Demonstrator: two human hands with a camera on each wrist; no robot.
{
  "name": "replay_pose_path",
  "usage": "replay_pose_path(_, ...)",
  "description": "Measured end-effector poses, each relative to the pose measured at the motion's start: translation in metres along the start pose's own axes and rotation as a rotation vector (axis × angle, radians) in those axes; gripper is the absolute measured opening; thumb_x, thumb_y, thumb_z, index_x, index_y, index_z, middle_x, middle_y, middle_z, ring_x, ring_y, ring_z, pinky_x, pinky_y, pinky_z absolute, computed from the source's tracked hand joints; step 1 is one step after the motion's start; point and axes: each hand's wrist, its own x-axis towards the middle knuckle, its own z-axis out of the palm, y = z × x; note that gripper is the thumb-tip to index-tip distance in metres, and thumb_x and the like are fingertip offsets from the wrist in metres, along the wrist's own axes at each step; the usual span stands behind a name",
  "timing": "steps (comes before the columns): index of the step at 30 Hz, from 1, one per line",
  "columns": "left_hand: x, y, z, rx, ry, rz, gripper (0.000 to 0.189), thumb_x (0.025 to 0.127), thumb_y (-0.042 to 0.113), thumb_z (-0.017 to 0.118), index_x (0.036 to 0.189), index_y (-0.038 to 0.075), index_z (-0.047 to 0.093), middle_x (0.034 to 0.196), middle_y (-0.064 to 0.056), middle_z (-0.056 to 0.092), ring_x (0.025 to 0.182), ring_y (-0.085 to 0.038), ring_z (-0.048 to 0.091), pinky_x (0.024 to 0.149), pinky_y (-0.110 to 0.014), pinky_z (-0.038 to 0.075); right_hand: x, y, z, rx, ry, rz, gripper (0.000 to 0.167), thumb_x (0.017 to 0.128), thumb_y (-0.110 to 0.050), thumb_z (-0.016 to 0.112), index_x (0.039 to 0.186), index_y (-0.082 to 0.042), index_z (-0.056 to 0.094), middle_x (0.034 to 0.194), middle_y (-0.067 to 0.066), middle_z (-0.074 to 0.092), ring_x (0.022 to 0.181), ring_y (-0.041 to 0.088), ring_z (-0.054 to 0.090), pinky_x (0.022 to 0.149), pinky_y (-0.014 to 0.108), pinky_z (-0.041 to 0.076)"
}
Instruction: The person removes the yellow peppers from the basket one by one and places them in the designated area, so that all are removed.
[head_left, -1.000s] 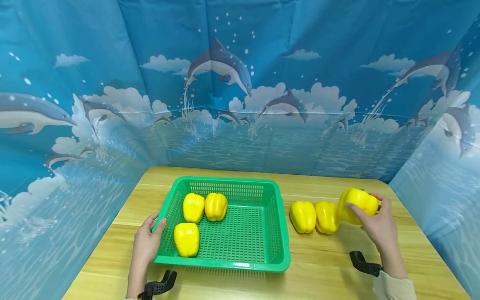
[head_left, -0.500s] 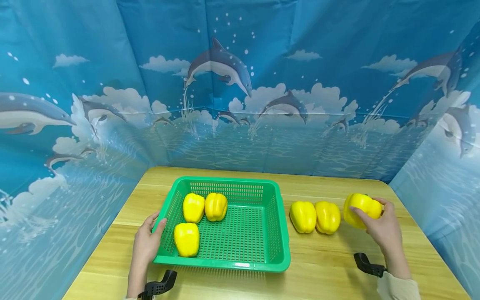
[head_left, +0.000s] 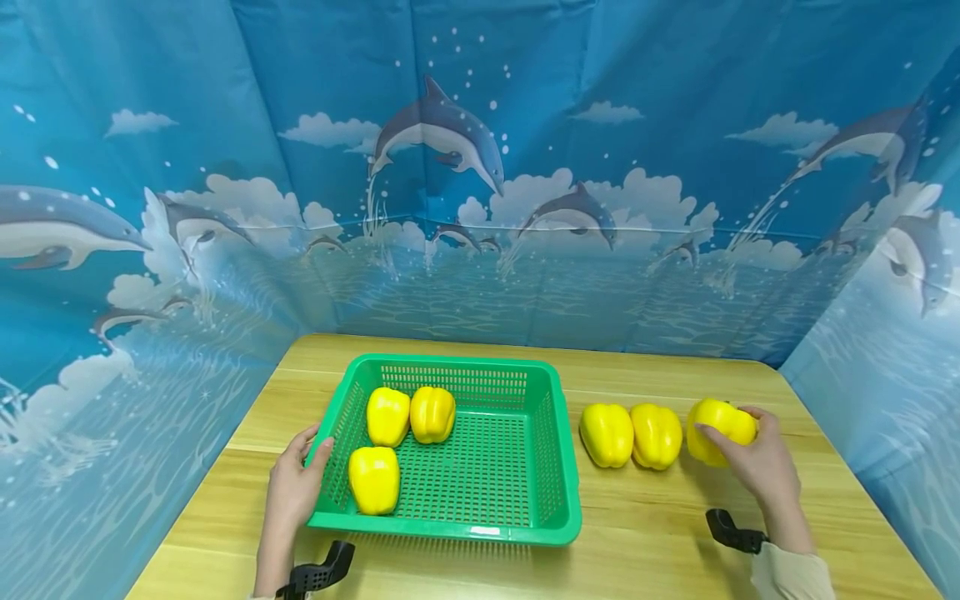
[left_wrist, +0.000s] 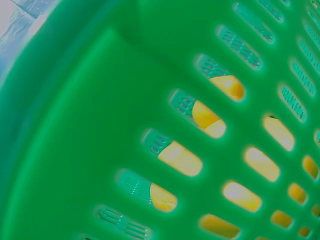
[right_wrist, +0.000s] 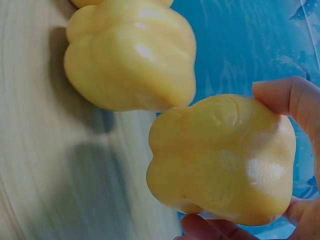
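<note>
My right hand (head_left: 761, 462) grips a yellow bell pepper (head_left: 716, 429) at the right end of a row, thumb on one side and fingers on the other. In the right wrist view that bell pepper (right_wrist: 225, 160) shows close up, with its shadow on the table beside it. Just to its left lie two more yellow bell peppers (head_left: 656, 436). My left hand (head_left: 295, 483) holds the left rim of a green plastic basket (head_left: 480, 529), thumb over the edge. Three yellow bell peppers (head_left: 373, 481) sit in the basket's left part. Yellow shows through the slots of the basket wall (left_wrist: 75, 130) in the left wrist view.
The wooden table (head_left: 637, 550) ends at a blue dolphin-printed curtain (head_left: 480, 275) behind and at the sides. A black wrist mount (head_left: 735, 532) is strapped on the right wrist, another black mount (head_left: 318, 569) on the left.
The right hand first moved the held bell pepper right, away from the other two, then lowered it toward the table. The left hand and the basket have stayed put.
</note>
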Motion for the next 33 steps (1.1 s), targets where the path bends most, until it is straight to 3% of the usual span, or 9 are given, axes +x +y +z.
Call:
replay_pose_path(8,0.000,0.000,0.000,0.000,0.001,0.003,0.056,0.100,0.038,0.046,0.142,0.001,0.038,0.136,-0.032,0.042,0.126,-0.046,0.038,0.097,-0.061,0.034,0.005,0.009,0.006,-0.015,-0.055,0.007,0.096,0.087,-0.055,0.059,0.142,0.011,0.017,0.125,0.037,0.038,0.095,0.043,0.051,0.059,0.034,0.042)
replay_pose_path(19,0.000,0.000,0.000,0.004,0.005,0.001,0.055,0.100,0.038,0.046,0.142,0.002,0.039,0.136,-0.032,0.042,0.126,-0.045,0.039,0.096,-0.061,0.034,0.008,0.011,0.011,-0.028,-0.124,0.055,0.104,0.085,-0.061,0.058,0.145,0.008,0.011,0.122,0.036,0.040,0.075,0.032,0.056,0.054,0.034,0.045)
replay_pose_path(23,0.001,0.000,0.001,0.003,0.007,0.002,0.055,0.100,0.038,0.047,0.142,0.002,0.039,0.135,-0.032,0.043,0.125,-0.046,0.039,0.096,-0.061,0.034,0.007,0.010,0.011,-0.024,-0.139,0.052,0.104,0.085,-0.061,0.058,0.145,0.009,0.010,0.123,0.037,0.039,0.074,0.030,0.055,0.055,0.034,0.046)
replay_pose_path(26,0.001,0.000,0.001,0.002,0.007,0.004,0.055,0.100,0.038,0.047,0.142,0.002,0.039,0.135,-0.032,0.043,0.125,-0.046,0.040,0.096,-0.061,0.034,0.007,0.011,0.011,-0.033,-0.149,0.048,0.105,0.085,-0.062,0.057,0.145,0.010,0.009,0.123,0.038,0.039,0.076,0.032,0.055,0.056,0.035,0.046)
replay_pose_path(33,0.000,0.000,0.000,0.000,0.004,0.006,0.056,0.100,0.038,0.046,0.142,0.002,0.039,0.135,-0.032,0.044,0.125,-0.046,0.040,0.096,-0.061,0.035,0.010,0.012,0.011,-0.064,-0.182,0.054,0.107,0.085,-0.063,0.056,0.146,0.010,0.007,0.133,0.042,0.030,0.102,0.049,0.047,0.071,0.048,0.045)
